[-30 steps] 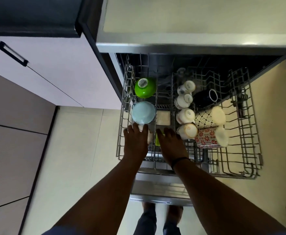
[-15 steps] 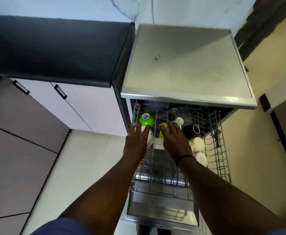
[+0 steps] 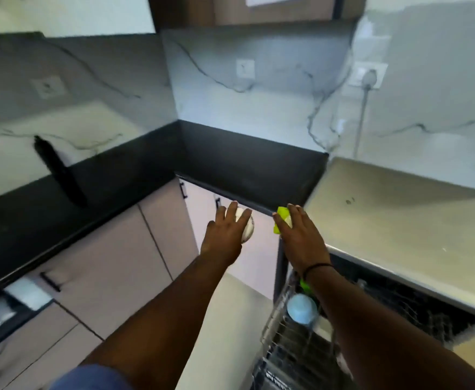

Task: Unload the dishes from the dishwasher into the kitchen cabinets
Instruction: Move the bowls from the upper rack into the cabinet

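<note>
From the head view, a black countertop [image 3: 230, 161] ran along two walls and met in a corner under a grey marbled backsplash [image 3: 272, 94] with wall sockets and a plugged-in cable. Pale cabinet doors [image 3: 118, 249] with dark handles sat below it. To the right, a steel-grey appliance top [image 3: 399, 220] stood level with the counter, and under it the dishwasher rack [image 3: 295, 342] was pulled out, with a light blue bowl [image 3: 301, 308] and a glimpse of a green item still in it.

Both arms reached forward over the cream floor [image 3: 230, 319], in the gap between the cabinets and the rack. The left hand [image 3: 225, 235] curled its fingers over a white cup [image 3: 247, 225]. The right hand [image 3: 298, 235], a dark band at its wrist, gripped a lime-green and white cup [image 3: 282, 220]. The two cups were held just short of the counter's front edge, near each other but apart.

The frame was blurred, and no writing could be read.
</note>
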